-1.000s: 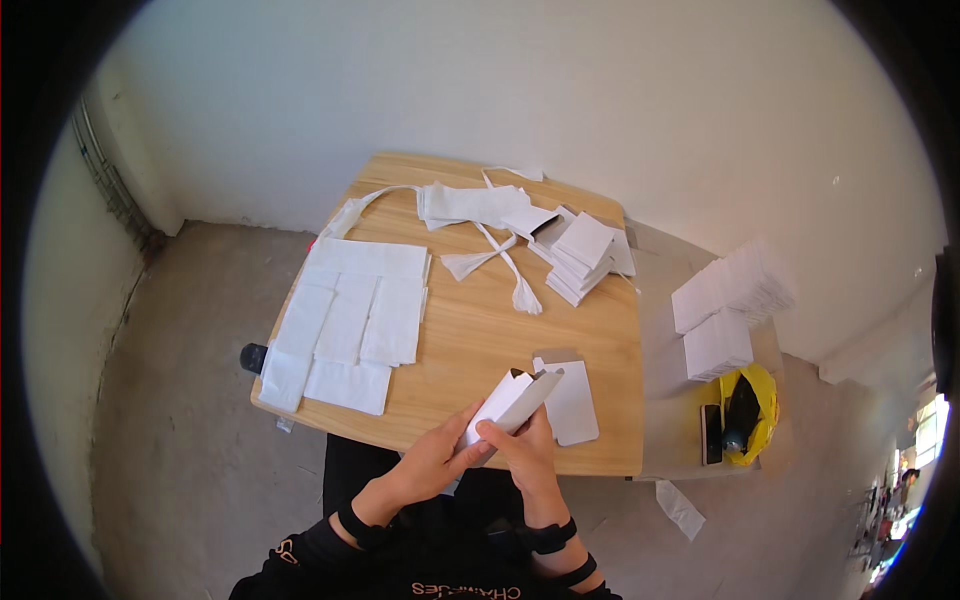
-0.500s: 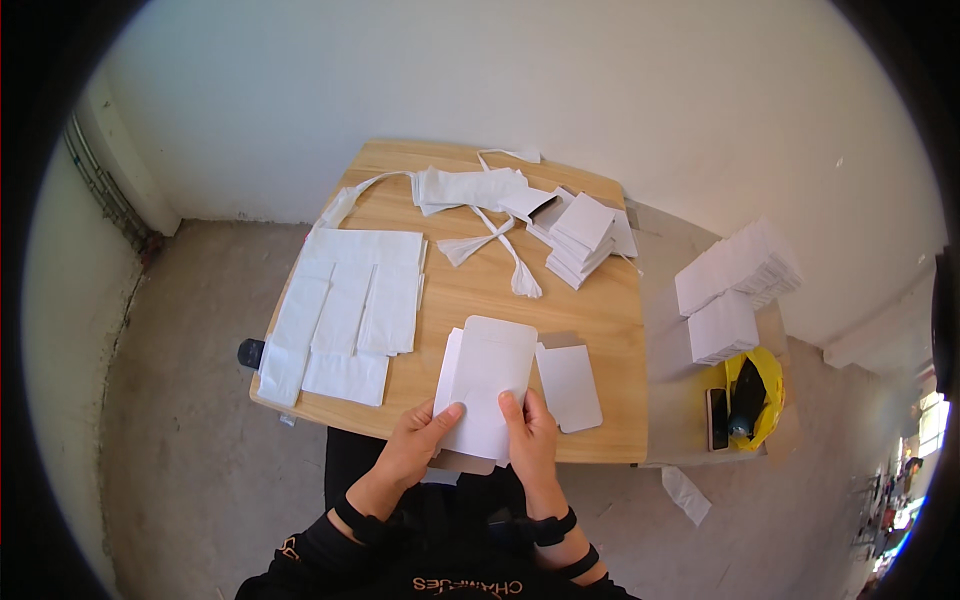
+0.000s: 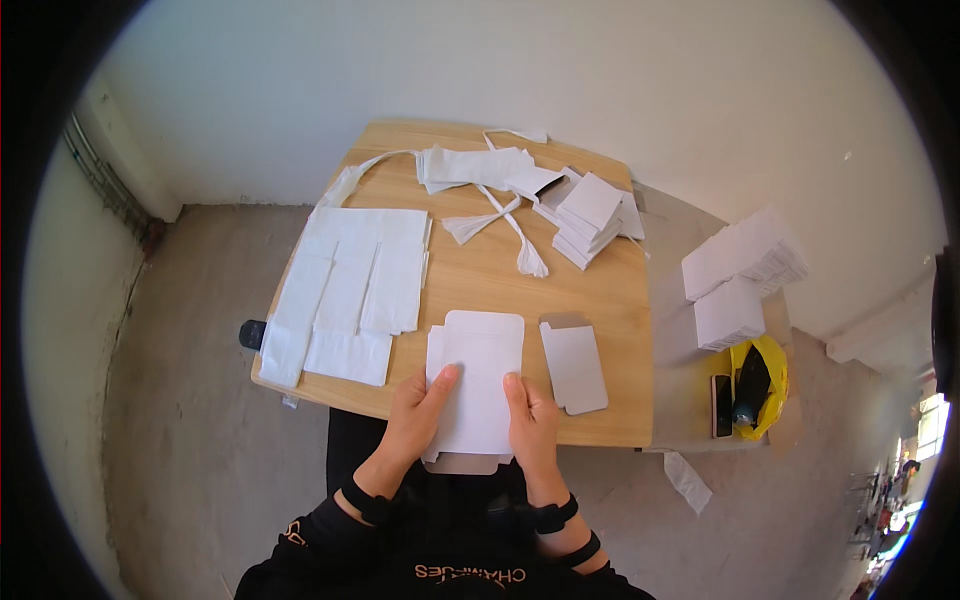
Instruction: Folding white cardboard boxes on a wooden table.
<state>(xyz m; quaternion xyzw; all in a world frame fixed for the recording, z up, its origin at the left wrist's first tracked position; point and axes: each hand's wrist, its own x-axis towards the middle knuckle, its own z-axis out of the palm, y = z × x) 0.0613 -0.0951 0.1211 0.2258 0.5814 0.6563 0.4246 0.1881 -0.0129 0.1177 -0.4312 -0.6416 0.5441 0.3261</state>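
Observation:
Between my two hands, over the table's near edge, is a white folding carton [image 3: 478,385] with its end flaps out. My left hand [image 3: 415,408] grips its left side, thumb on top. The right side is held by my right hand [image 3: 532,415], its thumb also on the upper face. The fingers beneath the carton are hidden. Just right of it a second white carton [image 3: 575,368] lies on the wood, a flap sticking out at its far end. Farther back is a pile of flat white cartons [image 3: 588,215].
White flat bags [image 3: 350,270] cover the table's left part. More white sheets [image 3: 475,166] and twisted white strips [image 3: 500,225] lie at the back of the wooden table [image 3: 480,262]. Stacked white cartons [image 3: 740,270], a yellow bag [image 3: 770,385] and a phone [image 3: 721,405] sit at the right.
My hands have shifted slightly left with the carton. It now looks squarer and more evenly aligned, with my hands gripping its two sides. The whole view has tilted a little.

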